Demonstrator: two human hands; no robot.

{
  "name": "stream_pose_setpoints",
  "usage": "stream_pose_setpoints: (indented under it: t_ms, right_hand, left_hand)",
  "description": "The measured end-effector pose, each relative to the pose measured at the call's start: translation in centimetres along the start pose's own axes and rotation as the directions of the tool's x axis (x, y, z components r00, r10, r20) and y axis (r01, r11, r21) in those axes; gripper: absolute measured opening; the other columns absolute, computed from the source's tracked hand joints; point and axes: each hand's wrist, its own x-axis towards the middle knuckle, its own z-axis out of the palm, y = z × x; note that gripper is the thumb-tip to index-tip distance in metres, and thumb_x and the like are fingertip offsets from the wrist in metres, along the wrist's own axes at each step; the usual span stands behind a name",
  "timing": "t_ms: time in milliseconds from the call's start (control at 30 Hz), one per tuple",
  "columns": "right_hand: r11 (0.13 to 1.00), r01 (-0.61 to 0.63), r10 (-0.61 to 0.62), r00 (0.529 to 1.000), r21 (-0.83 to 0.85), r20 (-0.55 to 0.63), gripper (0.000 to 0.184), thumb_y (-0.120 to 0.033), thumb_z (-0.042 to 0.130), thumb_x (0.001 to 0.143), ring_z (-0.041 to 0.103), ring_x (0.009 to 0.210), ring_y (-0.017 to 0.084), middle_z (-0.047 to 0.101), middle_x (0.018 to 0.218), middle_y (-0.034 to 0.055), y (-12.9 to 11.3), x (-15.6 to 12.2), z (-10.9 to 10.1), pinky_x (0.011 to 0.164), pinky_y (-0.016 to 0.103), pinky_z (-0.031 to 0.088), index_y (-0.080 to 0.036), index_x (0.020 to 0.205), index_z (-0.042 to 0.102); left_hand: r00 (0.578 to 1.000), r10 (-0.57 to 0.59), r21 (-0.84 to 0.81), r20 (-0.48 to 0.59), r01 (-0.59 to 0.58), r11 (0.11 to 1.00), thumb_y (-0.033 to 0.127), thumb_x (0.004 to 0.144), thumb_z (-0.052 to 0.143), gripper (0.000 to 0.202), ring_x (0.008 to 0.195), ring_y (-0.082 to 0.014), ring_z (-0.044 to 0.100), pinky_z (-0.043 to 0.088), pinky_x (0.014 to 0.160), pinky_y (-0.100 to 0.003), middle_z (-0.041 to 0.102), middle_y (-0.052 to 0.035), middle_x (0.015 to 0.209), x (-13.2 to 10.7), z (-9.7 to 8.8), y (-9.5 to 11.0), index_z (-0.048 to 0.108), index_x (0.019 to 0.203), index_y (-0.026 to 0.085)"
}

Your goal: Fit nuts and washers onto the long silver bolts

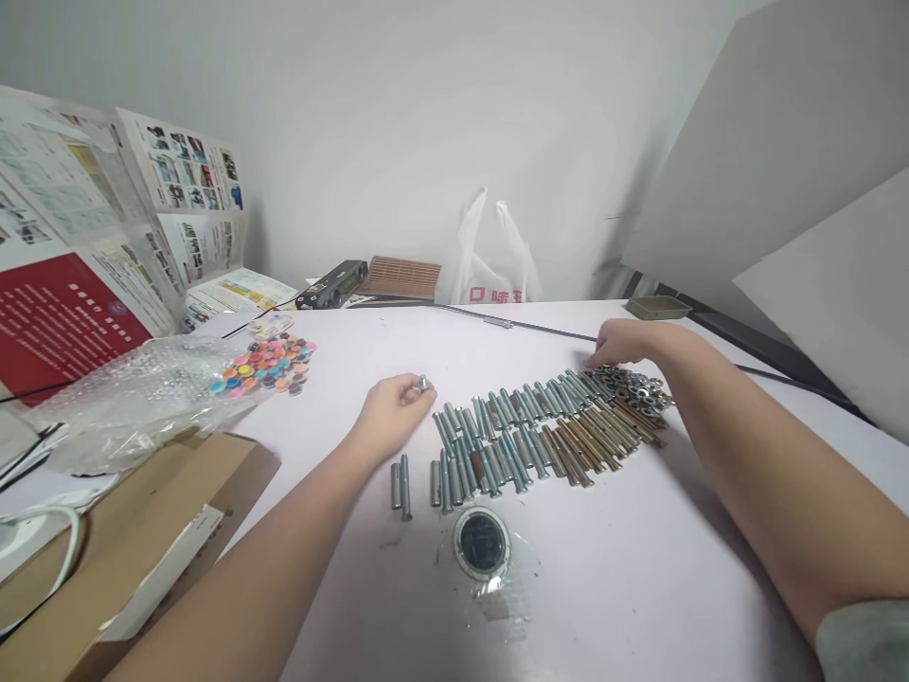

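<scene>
Left hand (393,413): resting knuckles-up on the white bench (639,578), left of centre, fingers (410,390) curled together and clamped on a small bolt (423,384), its silver head showing just past the fingertips.

Right hand (623,343): reaching across to the far right end of the hardware, palm down, fingertips touching the heap of nuts and washers (635,386). Cannot tell whether these fingers are pinched on a piece or merely resting, the tips being hidden by the heap.

Between the two hands: silver bolts (497,438) laid side by side in two slanting rows, rising toward the right and running into the heap. Just beside them on the near right, a row of brass-coloured bolts (593,438), touching the silver ones.

Near the left wrist, apart from the rows: two loose bolts (401,486), lying parallel.

Nearer the camera, set in the bench: round cable port (482,542), taped over.

At far left: coloured discs (268,364) spilling from bubble wrap (134,390); cardboard box (142,530) on the near edge; printed brochures (106,237) propped against the wall.

At the back: white plastic bag (490,267), black cable (540,329) across the bench, small green tray (657,306).
</scene>
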Motion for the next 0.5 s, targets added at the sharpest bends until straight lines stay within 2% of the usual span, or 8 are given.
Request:
stream_pose_setpoints:
  t_ms: [100,333,500]
  right_hand:
    - [0.999,0.038,-0.037,0.997,-0.005,0.061,0.037,-0.048,0.069,0.065,0.051,0.065,0.021,0.060,0.079,0.0117,-0.72,-0.31,0.10,0.062,0.036,0.038,-0.013,0.073,0.062]
    - [0.992,0.126,-0.124,0.982,-0.004,0.140,0.019,-0.032,0.065,0.067,0.044,0.061,0.015,0.058,0.073,0.0077,-0.83,-1.03,0.10,0.059,0.030,0.033,-0.013,0.068,0.063]
    - [0.991,0.133,-0.129,0.985,-0.028,0.111,0.016,-0.030,0.063,0.064,0.037,0.056,0.012,0.051,0.066,0.0041,-0.93,-0.80,0.33,0.057,0.030,0.028,-0.014,0.064,0.059]
  left_hand:
    - [1.000,0.011,0.004,-0.001,-0.011,1.000,0.045,0.081,0.057,0.029,0.059,-0.0098,0.038,0.030,0.060,-0.024,0.042,0.0043,0.061,-0.01,-0.03,0.03,0.062,0.079,0.017]
    - [1.000,0.016,0.005,0.004,-0.016,1.000,0.045,0.081,0.057,0.029,0.059,-0.0100,0.040,0.031,0.060,-0.024,0.044,0.0044,0.062,0.08,0.03,-0.23,0.063,0.082,0.017]
    - [1.000,0.021,0.013,0.012,-0.021,1.000,0.046,0.081,0.057,0.030,0.059,-0.0101,0.040,0.031,0.060,-0.024,0.044,0.0041,0.062,0.14,0.04,-0.32,0.063,0.082,0.017]
